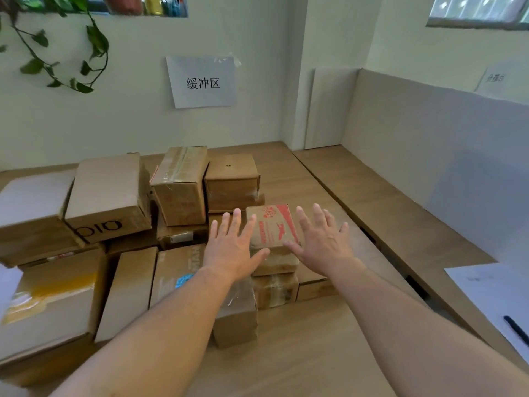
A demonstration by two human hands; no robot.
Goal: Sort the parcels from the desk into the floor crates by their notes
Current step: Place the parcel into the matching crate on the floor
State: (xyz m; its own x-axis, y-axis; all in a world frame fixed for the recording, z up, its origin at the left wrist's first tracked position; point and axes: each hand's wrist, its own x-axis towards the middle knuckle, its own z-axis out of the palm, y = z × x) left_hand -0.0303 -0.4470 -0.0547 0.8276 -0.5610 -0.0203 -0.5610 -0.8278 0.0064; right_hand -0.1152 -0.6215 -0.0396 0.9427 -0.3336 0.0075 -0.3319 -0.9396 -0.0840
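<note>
A heap of brown cardboard parcels (pixel 177 184) covers the left and middle of the wooden desk (pixel 300 353). On top of a short stack near the middle lies a small parcel with red print (pixel 273 226). My left hand (pixel 232 247) hovers just left of it, fingers straight and spread, thumb near its front edge. My right hand (pixel 323 239) is spread the same way just right of it. Neither hand holds anything. No floor crates are in view.
A white sheet with a black pen (pixel 515 329) lies at the desk's right edge. A paper sign (pixel 201 81) is taped to the wall behind the parcels. A grey divider panel (pixel 429 144) borders the right side. A vine hangs at top left.
</note>
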